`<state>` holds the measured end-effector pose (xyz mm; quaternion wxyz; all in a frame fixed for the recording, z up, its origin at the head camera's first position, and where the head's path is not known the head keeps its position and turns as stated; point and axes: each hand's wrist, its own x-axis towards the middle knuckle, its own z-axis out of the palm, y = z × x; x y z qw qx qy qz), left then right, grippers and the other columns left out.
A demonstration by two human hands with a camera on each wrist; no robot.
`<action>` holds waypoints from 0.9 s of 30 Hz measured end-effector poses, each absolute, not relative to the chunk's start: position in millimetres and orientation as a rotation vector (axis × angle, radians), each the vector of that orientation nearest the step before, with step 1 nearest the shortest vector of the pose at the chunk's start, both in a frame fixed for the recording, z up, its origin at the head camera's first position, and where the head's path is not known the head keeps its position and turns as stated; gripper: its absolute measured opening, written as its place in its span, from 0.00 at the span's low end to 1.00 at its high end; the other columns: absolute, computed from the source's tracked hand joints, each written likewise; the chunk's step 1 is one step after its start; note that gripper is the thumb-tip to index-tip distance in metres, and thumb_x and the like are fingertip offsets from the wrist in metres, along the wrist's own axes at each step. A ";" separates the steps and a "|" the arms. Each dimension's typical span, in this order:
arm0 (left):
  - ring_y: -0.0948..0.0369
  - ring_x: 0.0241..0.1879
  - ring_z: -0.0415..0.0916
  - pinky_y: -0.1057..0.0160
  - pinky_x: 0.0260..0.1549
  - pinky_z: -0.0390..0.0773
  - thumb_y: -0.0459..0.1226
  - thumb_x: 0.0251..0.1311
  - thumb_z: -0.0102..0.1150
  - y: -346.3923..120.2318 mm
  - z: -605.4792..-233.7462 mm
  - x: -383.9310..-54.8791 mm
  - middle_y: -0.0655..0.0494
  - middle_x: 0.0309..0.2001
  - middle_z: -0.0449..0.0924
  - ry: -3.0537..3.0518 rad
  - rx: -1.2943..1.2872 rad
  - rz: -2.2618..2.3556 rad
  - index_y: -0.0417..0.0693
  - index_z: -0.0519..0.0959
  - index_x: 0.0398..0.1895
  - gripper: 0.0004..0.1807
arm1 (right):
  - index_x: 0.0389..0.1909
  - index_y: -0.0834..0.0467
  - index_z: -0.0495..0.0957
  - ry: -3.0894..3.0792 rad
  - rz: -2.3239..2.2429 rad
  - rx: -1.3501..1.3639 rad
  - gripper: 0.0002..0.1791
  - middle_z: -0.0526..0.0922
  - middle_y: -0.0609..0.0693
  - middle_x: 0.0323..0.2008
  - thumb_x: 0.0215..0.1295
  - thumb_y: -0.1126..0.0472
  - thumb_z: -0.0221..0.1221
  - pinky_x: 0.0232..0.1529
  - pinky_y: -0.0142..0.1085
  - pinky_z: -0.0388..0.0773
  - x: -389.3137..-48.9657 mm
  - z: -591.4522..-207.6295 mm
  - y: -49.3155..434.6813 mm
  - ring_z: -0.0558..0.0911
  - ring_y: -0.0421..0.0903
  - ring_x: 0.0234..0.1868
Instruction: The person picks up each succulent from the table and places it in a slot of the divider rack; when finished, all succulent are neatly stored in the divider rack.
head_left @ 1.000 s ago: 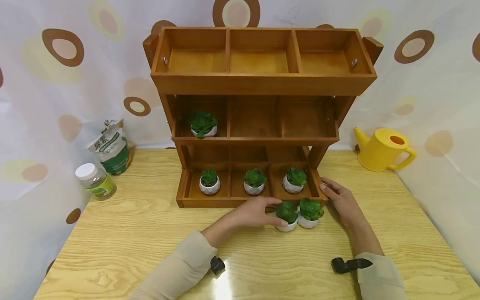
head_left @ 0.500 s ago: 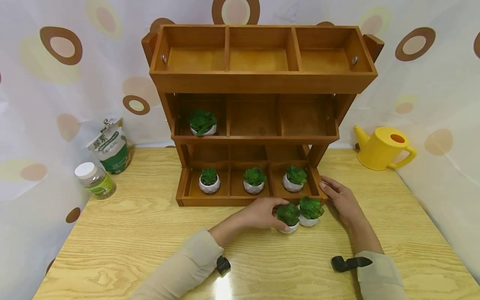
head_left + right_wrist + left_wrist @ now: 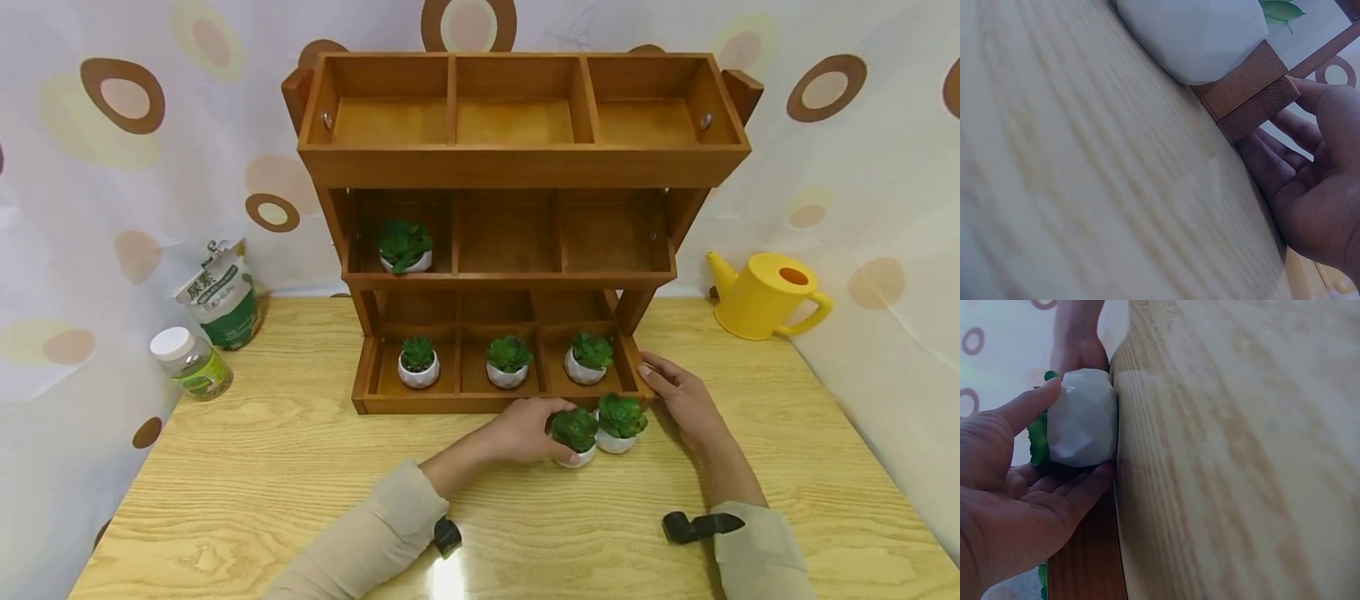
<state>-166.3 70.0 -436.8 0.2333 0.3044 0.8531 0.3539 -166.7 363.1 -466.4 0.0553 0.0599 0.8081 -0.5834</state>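
Observation:
My left hand (image 3: pixel 525 431) grips a small potted succulent (image 3: pixel 575 427), its thumb at the near side of the white faceted pot (image 3: pixel 1082 419) and its fingers round the other side. The pot is close over the wooden tabletop, in front of the shelf's lowest tier. Right beside it stands another potted succulent (image 3: pixel 618 417). My right hand (image 3: pixel 684 406) rests against the right end of the brown wooden shelf (image 3: pixel 431 406); in the right wrist view its thumb touches the wooden corner (image 3: pixel 1254 100) and its relaxed fingers lie along the side near the table.
Three potted succulents sit in the lowest tier, including a middle one (image 3: pixel 508 358); one more (image 3: pixel 406 246) is in the middle tier's left compartment. A yellow watering can (image 3: pixel 765 296) stands right. A green-white pouch (image 3: pixel 225 300) and white-lidded jar (image 3: pixel 193 364) stand left.
My left hand has moved slightly right and its thumb and fingers have closed round the potted succulent, which has shifted slightly. My right hand stays at the shelf's end.

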 end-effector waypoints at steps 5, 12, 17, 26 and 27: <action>0.58 0.67 0.72 0.63 0.64 0.73 0.50 0.55 0.75 67.8 -436.9 -165.8 0.57 0.67 0.76 2.367 0.843 0.990 0.54 0.73 0.70 0.39 | 0.79 0.57 0.58 2.477 -1.747 0.173 0.39 0.69 0.63 0.72 0.77 0.39 0.49 0.50 0.19 0.76 -168.6 -466.8 364.3 0.79 0.23 0.49; 0.64 0.57 0.79 0.67 0.55 0.77 0.52 0.53 0.76 60.5 -427.4 -165.4 0.60 0.59 0.82 2.390 0.874 1.019 0.55 0.76 0.68 0.38 | 0.79 0.58 0.58 2.471 -1.756 0.184 0.40 0.71 0.61 0.71 0.76 0.39 0.50 0.51 0.19 0.75 -167.1 -466.4 364.6 0.80 0.23 0.49; 0.69 0.47 0.82 0.69 0.48 0.79 0.52 0.54 0.75 52.6 -414.2 -167.2 0.62 0.55 0.85 2.385 0.880 1.064 0.56 0.75 0.69 0.39 | 0.79 0.58 0.58 2.472 -1.747 0.187 0.40 0.72 0.60 0.70 0.76 0.39 0.50 0.50 0.19 0.76 -166.5 -466.6 365.2 0.80 0.23 0.49; 0.67 0.49 0.82 0.67 0.50 0.79 0.54 0.52 0.75 38.3 -390.9 -173.7 0.62 0.54 0.86 2.460 0.946 1.035 0.58 0.77 0.68 0.37 | 0.79 0.57 0.58 2.468 -1.747 0.178 0.39 0.68 0.64 0.72 0.76 0.39 0.50 0.50 0.19 0.76 -167.2 -467.0 364.6 0.80 0.23 0.49; 0.68 0.48 0.82 0.68 0.49 0.79 0.54 0.52 0.75 36.7 -388.2 -174.0 0.62 0.53 0.86 2.466 0.953 1.037 0.59 0.77 0.67 0.37 | 0.79 0.57 0.58 2.471 -1.746 0.173 0.39 0.68 0.64 0.72 0.76 0.39 0.50 0.50 0.19 0.76 -167.4 -467.1 364.8 0.80 0.23 0.49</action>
